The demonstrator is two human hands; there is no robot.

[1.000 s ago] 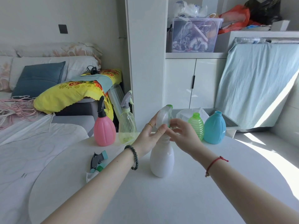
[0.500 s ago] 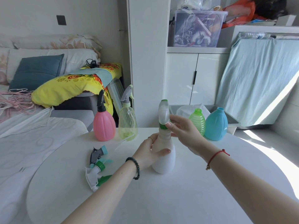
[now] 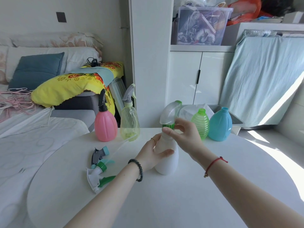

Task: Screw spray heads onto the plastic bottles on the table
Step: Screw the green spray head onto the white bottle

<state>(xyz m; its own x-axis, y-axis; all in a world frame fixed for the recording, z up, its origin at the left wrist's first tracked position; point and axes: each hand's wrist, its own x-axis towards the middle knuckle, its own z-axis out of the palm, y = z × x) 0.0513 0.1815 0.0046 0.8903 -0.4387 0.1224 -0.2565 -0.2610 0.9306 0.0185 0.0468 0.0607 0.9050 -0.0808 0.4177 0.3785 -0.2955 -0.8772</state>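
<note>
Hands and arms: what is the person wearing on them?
Both forearms are bare, with no sleeves showing. The left hand has a thin gold-coloured ring on one of its fingers and a bracelet of dark round beads at the wrist. The right hand has a thin red string bracelet at the wrist with a small charm hanging from it.

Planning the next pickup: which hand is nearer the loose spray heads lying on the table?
Left. The left hand grips the white bottle just right of the loose spray heads; the right hand is farther right, at the bottle's green collar.
</note>
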